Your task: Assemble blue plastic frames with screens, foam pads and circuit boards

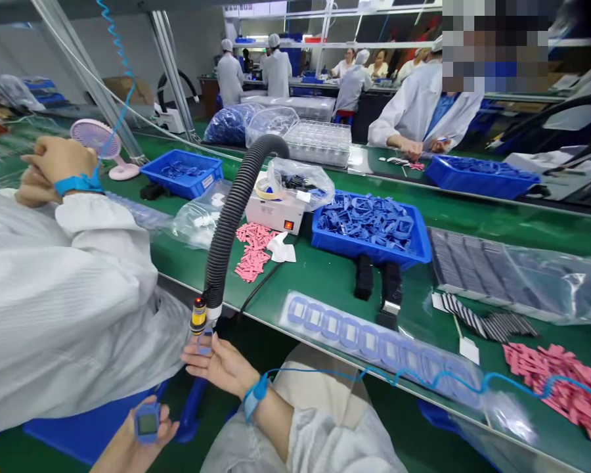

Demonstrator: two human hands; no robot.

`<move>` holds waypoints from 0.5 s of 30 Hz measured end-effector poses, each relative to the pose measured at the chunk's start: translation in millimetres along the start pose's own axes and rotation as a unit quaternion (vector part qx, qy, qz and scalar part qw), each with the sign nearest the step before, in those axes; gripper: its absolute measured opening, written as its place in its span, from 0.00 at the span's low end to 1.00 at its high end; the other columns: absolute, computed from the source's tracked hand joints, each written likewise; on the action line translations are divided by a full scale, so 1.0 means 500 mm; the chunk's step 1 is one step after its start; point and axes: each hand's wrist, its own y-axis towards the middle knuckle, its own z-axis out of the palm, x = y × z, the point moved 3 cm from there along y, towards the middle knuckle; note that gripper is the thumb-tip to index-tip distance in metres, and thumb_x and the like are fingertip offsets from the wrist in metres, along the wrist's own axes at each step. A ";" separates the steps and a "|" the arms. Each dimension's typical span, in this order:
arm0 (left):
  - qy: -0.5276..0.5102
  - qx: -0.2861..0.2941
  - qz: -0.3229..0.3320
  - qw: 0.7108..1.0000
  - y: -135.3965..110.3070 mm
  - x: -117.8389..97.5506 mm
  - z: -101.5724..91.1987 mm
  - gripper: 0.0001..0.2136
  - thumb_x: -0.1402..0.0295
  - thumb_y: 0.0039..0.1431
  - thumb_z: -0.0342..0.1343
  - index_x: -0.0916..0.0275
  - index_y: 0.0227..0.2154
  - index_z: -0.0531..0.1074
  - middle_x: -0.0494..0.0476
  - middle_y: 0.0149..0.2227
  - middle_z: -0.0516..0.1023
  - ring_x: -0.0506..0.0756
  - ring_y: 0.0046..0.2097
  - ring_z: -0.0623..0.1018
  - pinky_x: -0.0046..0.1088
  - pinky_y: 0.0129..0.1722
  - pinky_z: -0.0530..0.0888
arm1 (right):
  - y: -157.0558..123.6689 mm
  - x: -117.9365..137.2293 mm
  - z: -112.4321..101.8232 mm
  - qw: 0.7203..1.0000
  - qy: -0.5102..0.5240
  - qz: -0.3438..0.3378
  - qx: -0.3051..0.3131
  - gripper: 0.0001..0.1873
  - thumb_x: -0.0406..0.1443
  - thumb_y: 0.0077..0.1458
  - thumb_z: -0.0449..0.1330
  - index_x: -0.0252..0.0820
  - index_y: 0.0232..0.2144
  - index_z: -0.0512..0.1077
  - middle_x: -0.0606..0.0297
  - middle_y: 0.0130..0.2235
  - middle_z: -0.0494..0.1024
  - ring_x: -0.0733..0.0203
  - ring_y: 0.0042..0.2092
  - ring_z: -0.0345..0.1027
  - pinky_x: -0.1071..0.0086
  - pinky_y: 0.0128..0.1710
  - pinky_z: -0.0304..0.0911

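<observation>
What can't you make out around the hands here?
Head view:
Left hand: the bottom edge cuts off its wrist.
Blue-framed part in it: fingers cover its edge; its dark window shows nothing readable.
Small blue piece by the right hand: partly hidden by the black hose.
Crate label: too small to read.

Bright overhead light, bowed edges, glare on plastic bag (pixel 536 282).

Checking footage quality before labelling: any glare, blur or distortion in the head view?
Head view: a pixelated mosaic patch hides the top right; wide-angle distortion bends the long edge of the green workbench; glare streaks the clear plastic bag at lower right; the blue plastic tray stays sharp.
</observation>
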 end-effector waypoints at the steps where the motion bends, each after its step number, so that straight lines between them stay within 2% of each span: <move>1: -0.007 0.008 0.002 1.000 0.017 -0.008 -0.004 0.12 0.63 0.31 0.73 0.55 0.24 0.81 0.48 0.22 0.82 0.50 0.22 0.80 0.26 0.34 0.81 | 0.000 -0.010 -0.004 1.000 0.000 0.006 -0.002 0.26 0.52 0.53 0.61 0.35 0.41 0.72 0.55 0.42 0.79 0.57 0.45 0.74 0.58 0.49 0.61; 4: -0.006 0.038 -0.002 0.999 0.082 -0.020 0.013 0.10 0.70 0.37 0.72 0.60 0.27 0.81 0.54 0.26 0.84 0.55 0.27 0.83 0.29 0.35 0.81 | -0.015 -0.034 -0.032 1.000 -0.006 0.012 -0.021 0.22 0.49 0.58 0.57 0.35 0.41 0.72 0.58 0.41 0.78 0.59 0.43 0.73 0.58 0.48 0.64; 6: -0.009 0.043 0.002 0.999 0.132 -0.013 0.042 0.04 0.76 0.50 0.64 0.62 0.29 0.80 0.57 0.29 0.85 0.55 0.30 0.84 0.28 0.36 0.81 | -0.033 -0.041 -0.063 0.999 -0.010 0.002 -0.043 0.20 0.47 0.60 0.55 0.36 0.42 0.71 0.60 0.42 0.77 0.60 0.43 0.73 0.59 0.46 0.66; 9: -0.005 0.058 -0.004 0.998 0.188 0.021 0.093 0.11 0.80 0.60 0.53 0.63 0.38 0.77 0.58 0.36 0.85 0.54 0.37 0.83 0.29 0.42 0.80 | -0.059 -0.038 -0.110 0.996 -0.014 -0.025 -0.080 0.17 0.44 0.61 0.55 0.36 0.44 0.70 0.60 0.44 0.75 0.60 0.42 0.71 0.60 0.43 0.68; 12: 0.013 0.077 -0.033 0.996 0.200 0.060 0.111 0.09 0.79 0.61 0.52 0.67 0.39 0.77 0.63 0.36 0.84 0.55 0.38 0.83 0.30 0.42 0.79 | -0.068 -0.021 -0.133 0.993 -0.018 -0.047 -0.103 0.16 0.43 0.61 0.56 0.37 0.45 0.69 0.61 0.44 0.74 0.61 0.41 0.71 0.61 0.41 0.69; 15: 0.027 0.094 -0.056 0.994 0.169 0.070 0.080 0.06 0.77 0.58 0.57 0.69 0.35 0.78 0.64 0.34 0.84 0.57 0.36 0.84 0.33 0.41 0.80 | -0.054 -0.004 -0.113 0.994 -0.024 -0.048 -0.091 0.17 0.43 0.61 0.55 0.37 0.46 0.69 0.60 0.44 0.74 0.61 0.41 0.71 0.61 0.41 0.69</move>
